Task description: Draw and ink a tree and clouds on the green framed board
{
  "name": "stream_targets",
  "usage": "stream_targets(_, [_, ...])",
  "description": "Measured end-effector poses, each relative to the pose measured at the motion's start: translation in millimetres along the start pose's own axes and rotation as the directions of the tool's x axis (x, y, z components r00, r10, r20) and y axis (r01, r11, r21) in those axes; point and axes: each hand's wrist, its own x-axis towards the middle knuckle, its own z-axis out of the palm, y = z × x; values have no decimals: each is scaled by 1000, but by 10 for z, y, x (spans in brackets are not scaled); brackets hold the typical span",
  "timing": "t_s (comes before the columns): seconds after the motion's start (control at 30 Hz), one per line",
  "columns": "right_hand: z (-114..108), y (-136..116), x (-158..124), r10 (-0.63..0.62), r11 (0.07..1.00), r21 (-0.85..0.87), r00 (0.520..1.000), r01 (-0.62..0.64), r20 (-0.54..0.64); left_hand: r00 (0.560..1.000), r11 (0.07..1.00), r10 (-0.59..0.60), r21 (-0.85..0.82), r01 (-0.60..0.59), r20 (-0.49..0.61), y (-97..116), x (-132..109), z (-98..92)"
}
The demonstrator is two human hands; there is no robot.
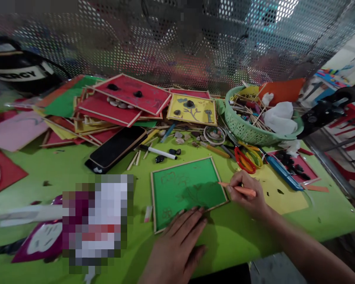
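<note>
A green card (192, 173) edged with thin wooden sticks lies on the table in front of me, with faint brownish drawings on it. My right hand (248, 193) pinches an orange pen (245, 191), its tip at the card's right side. Spread flat, my left hand (180, 240) rests its fingertips on the card's lower edge. Above the card lie a white marker (159, 152) and a few shiny black stones (159, 158).
Framed red cards (133, 94) and a yellow one (192, 108) are stacked behind. A phone (118, 146) lies left. Scissors (245, 159), a blue cutter (284, 171) and a green basket (254, 132) of sticks stand right. A perforated metal panel (177, 47) closes the back.
</note>
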Motion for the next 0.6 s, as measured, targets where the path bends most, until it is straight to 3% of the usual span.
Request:
stream_targets(0.3, [-4,14,-6,39,989,144,999,-37,-11,1000,999,17,51,-17,-7,4,14,-15])
stream_targets(0.6, [-1,5,3,33,989,141,999,-32,0,999,998,27,49,-26,-22,-12,-7,10])
